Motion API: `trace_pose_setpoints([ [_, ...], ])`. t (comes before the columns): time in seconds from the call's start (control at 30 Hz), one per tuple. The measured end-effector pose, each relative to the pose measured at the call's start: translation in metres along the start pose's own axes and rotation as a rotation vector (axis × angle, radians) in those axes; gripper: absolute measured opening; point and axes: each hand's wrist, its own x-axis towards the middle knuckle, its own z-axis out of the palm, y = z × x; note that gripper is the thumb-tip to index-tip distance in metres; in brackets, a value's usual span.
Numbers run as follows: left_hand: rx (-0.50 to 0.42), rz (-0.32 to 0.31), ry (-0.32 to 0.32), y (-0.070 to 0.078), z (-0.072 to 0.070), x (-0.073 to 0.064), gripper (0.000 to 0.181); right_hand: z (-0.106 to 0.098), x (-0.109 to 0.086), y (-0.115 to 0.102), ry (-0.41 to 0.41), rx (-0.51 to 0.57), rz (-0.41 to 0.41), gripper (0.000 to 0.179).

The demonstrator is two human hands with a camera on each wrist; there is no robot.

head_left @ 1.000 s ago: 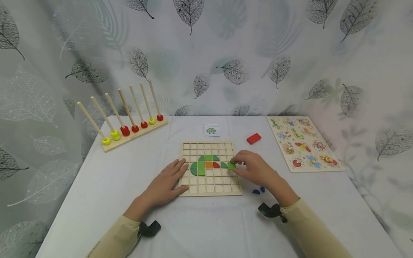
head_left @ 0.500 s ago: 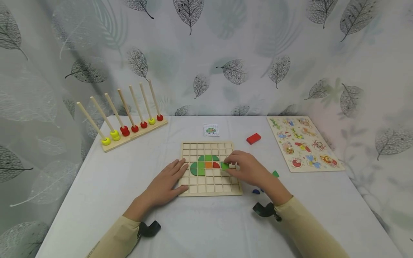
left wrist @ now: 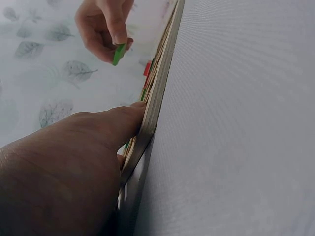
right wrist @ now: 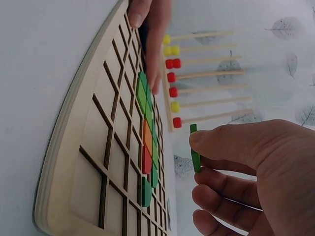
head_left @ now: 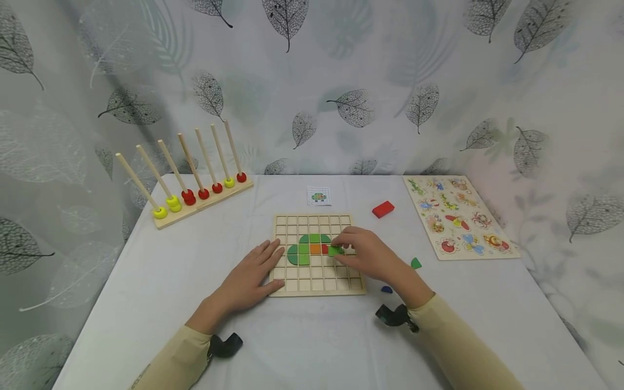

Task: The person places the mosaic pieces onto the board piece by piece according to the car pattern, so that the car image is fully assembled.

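A square wooden grid board [head_left: 317,285] lies on the white table, with green, orange and red tiles set in its cells. My left hand [head_left: 251,275] rests on the board's left edge, fingers spread and fairly straight; the left wrist view shows its thumb [left wrist: 129,120] on the rim. Over the board's right half, my right hand [head_left: 370,253] pinches a green tile [right wrist: 195,153] between thumb and fingertips. In the right wrist view that tile is held up clear of the grid, near the red tile [right wrist: 147,160] and a dark green rounded one [right wrist: 146,191].
Right of the board lie a loose green piece [head_left: 416,263] and a dark blue piece [head_left: 387,289]. Behind it are a small pattern card [head_left: 319,196] and a red block [head_left: 383,209]. A peg stand with beads [head_left: 209,204] stands left, an animal puzzle board [head_left: 475,256] right.
My right hand has moved left with the green tile, from the board's right edge to beside the red tile. The loose green piece has come into view. The left hand stays put.
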Motion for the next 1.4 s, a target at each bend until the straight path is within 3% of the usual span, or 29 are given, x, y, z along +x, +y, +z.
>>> trace_pose_setpoints([
  [0.97,-0.003,0.016,0.007,-0.002,0.003,0.001,0.083,0.021,0.016,-0.011,-0.024,0.033,-0.056,0.024],
  [1.4,0.000,0.021,0.008,-0.003,0.002,0.001,0.083,0.038,0.022,-0.008,-0.048,-0.029,-0.058,0.024],
])
